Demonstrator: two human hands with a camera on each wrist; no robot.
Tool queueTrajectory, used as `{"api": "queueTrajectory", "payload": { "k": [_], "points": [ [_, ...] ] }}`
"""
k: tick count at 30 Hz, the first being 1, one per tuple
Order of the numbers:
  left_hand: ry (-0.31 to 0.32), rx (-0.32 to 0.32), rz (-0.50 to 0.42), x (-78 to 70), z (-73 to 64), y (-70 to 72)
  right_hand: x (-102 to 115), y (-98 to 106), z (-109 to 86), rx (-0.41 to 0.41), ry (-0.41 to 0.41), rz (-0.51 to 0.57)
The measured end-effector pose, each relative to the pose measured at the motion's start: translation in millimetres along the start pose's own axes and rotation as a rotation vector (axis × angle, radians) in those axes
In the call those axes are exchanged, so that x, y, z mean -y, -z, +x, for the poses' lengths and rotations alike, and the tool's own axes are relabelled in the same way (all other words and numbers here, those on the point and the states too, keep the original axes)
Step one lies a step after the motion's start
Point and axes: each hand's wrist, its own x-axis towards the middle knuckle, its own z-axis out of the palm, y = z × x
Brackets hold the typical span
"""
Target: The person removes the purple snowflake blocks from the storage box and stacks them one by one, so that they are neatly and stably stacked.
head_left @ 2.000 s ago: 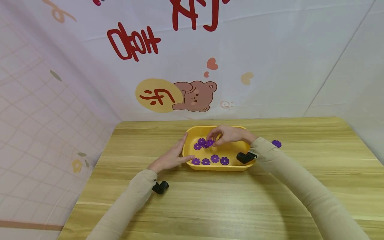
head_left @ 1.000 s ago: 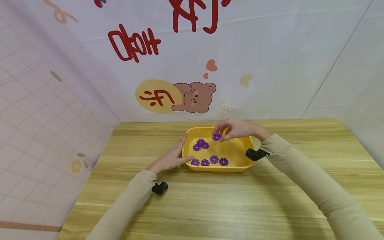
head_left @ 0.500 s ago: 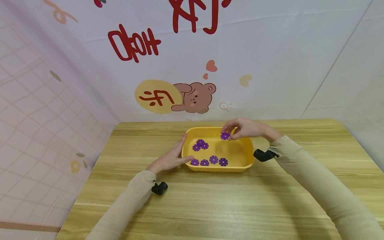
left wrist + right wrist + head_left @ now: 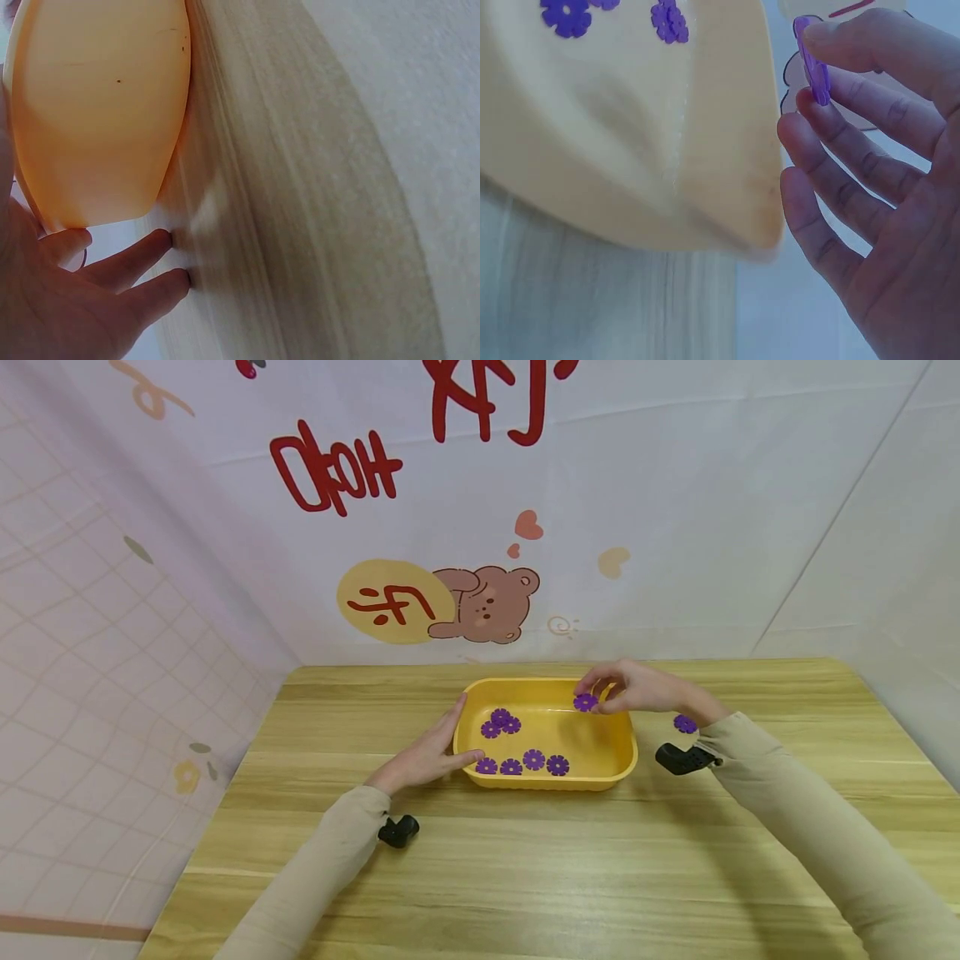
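Note:
A yellow plastic tray (image 4: pixel 570 782) sits on the wooden table, with several purple notched snowflake discs (image 4: pixel 534 760) inside it, some overlapping in a small pile (image 4: pixel 500 722). My right hand (image 4: pixel 637 685) pinches one purple disc (image 4: pixel 586 702) above the tray's back right part. In the right wrist view that held disc (image 4: pixel 814 64) is seen edge-on between thumb and fingertips. My left hand (image 4: pixel 427 756) lies against the tray's left end, fingers nearly straight along it and thumb over the rim. Two of its fingertips (image 4: pixel 180 279) reach down at the tabletop in the left wrist view.
Another purple disc (image 4: pixel 686 723) lies on the table right of the tray, close to the right sleeve (image 4: pixel 810 835). A white printed cloth (image 4: pixel 675 527) hangs behind the table. Each wrist carries a black device (image 4: pixel 399 832).
My right hand has lifted a purple disc from the pile and moved right across the tray with it. The disc beside the tray shows again from behind the arm. My left hand stays put.

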Motion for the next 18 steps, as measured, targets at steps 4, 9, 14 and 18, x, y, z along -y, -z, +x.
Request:
{"api": "queueTrajectory", "payload": {
  "k": [4, 9, 14, 18],
  "points": [
    [-0.004, 0.001, -0.006, -0.6, -0.2, 0.2, -8.4, 1.5, -7.6, -0.018, 0.005, 0.006],
    [0.002, 0.005, -0.01, -0.5, -0.6, 0.2, -14.1, 4.4, -15.8, -0.045, 0.011, 0.022],
    [-0.003, 0.0, -0.004, -0.4, 0.3, 0.0, -15.9, 10.2, -27.5, -0.086, 0.003, 0.015],
    [-0.006, -0.003, 0.0, -0.3, 1.1, 0.0, -20.6, 14.0, -35.4, -0.106, -0.005, 0.005]
  ]
}}
